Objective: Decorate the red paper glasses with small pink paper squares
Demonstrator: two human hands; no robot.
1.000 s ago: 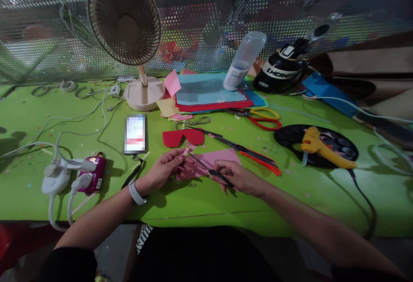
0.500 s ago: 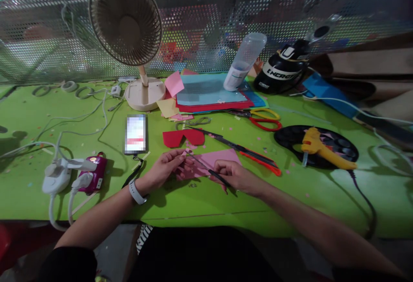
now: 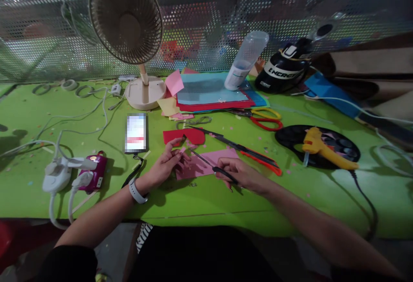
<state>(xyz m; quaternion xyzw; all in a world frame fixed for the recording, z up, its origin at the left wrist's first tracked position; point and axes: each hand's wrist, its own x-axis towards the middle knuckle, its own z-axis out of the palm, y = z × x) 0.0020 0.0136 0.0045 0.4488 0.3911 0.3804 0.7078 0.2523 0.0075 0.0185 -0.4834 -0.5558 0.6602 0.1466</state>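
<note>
My left hand (image 3: 166,164) pinches a small pink paper piece (image 3: 183,149) between thumb and fingertips, its index finger raised. In my right hand (image 3: 237,172) are slim black-handled scissors (image 3: 204,160); the fingers hide part of the handles. Their thin metal blades point up and left, a short gap from the pink piece. Below both hands lies a pink paper sheet (image 3: 206,165) on the green table. A red paper cutout (image 3: 194,136) with a notch is just beyond my left fingertips. An orange and black utility knife (image 3: 258,158) rests to the right of the sheet.
Behind lie stacked coloured sheets (image 3: 206,90) with a clear bottle (image 3: 240,69), and red-yellow scissors (image 3: 266,118). A yellow glue gun (image 3: 319,144) sits on a black palette (image 3: 287,138). Leftward are a phone (image 3: 136,132), plugs on a power strip (image 3: 58,176) and a fan (image 3: 145,90).
The scissors have drawn slightly right, away from the pink piece in my left hand. My left index finger has lifted and stretched forward.
</note>
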